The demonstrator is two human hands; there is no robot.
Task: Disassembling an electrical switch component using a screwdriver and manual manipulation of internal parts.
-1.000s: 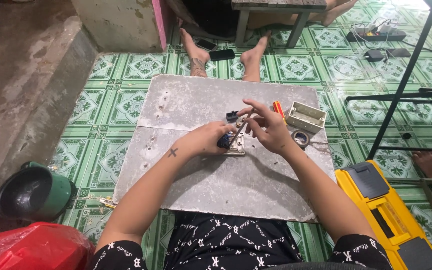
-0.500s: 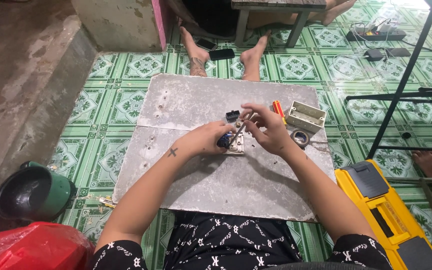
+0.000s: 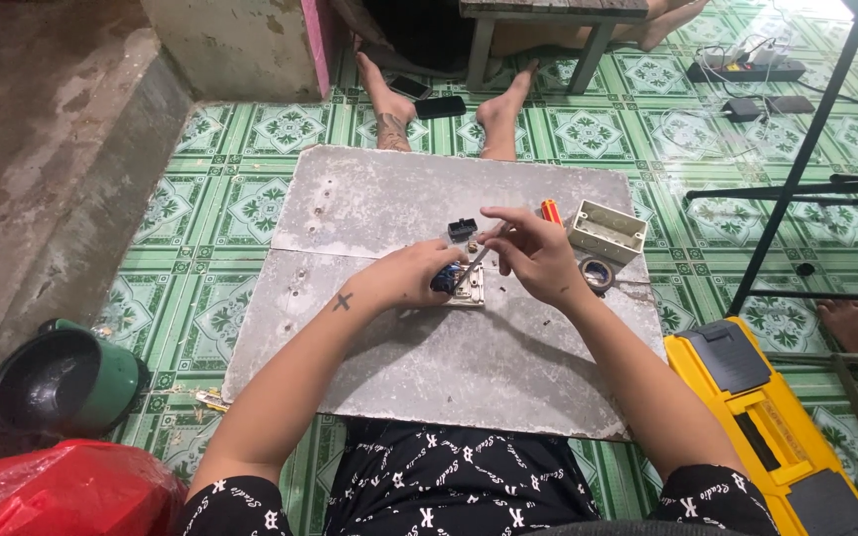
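Seated on a green patterned tile floor (image 3: 250,213), a person works over a grey slab (image 3: 389,347) laid flat as a low desk. The left hand (image 3: 411,278) is curled closed around a small dark blue part (image 3: 444,280), pressing it against a pale switch plate (image 3: 469,290) that lies near the slab's middle. The right hand (image 3: 536,260), fingers partly closed, pinches a thin metal tool (image 3: 477,260) angled down toward the plate. Just beyond the hands sit a small black component (image 3: 462,228), an orange-handled screwdriver (image 3: 551,210), a cream wall box (image 3: 606,230) and a roll of dark tape (image 3: 597,273). A yellow toolbox (image 3: 777,427) lies at the right, a green helmet (image 3: 67,382) and red bag (image 3: 62,491) at the left.
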